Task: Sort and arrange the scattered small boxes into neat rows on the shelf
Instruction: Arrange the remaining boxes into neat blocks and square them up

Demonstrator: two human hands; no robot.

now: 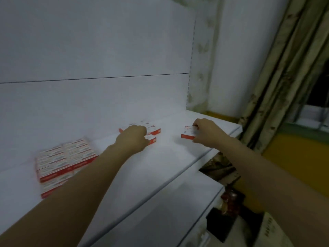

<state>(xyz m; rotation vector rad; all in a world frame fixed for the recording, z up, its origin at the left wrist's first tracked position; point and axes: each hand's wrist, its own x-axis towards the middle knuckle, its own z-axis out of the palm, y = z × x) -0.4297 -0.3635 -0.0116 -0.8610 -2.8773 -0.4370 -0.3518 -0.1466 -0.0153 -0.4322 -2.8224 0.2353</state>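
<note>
- A head-worn camera looks down along two bare forearms reaching over a flat white shelf board (169, 157). The picture is slightly blurred.
- The right hand (206, 132) is near the shelf's right end. It grasps a single small white cardboard box with a red band (187, 132).
- The fingers pinch this box's top edge and the thumb presses its lower right corner. The box stands upright on its long edge, with its printed face towards the camera. Its text is too blurred to read.
- The left hand (133, 138) is at the middle of the shelf, towards the back, with the back of the hand facing the camera. It rests on a loose cluster of small white-and-red cardboard boxes (153, 130).
- The left fingers curl down out of sight, so I cannot tell whether they grip a box or only press on the cluster.
- The cluster lies well apart from the single box, with bare shelf between them.
- At the shelf's left, a tidy block of small white-and-red cardboard boxes (62, 159) sits edge to edge in rows. They are stacked more than one layer high.
- A plain white back panel (89, 50) rises behind the shelf.
- A lower white shelf board (160, 211) juts out nearer the camera.
- To the right hang a pale patterned fabric curtain (284, 68) and, below it, a yellow painted wall (293, 157).
</note>
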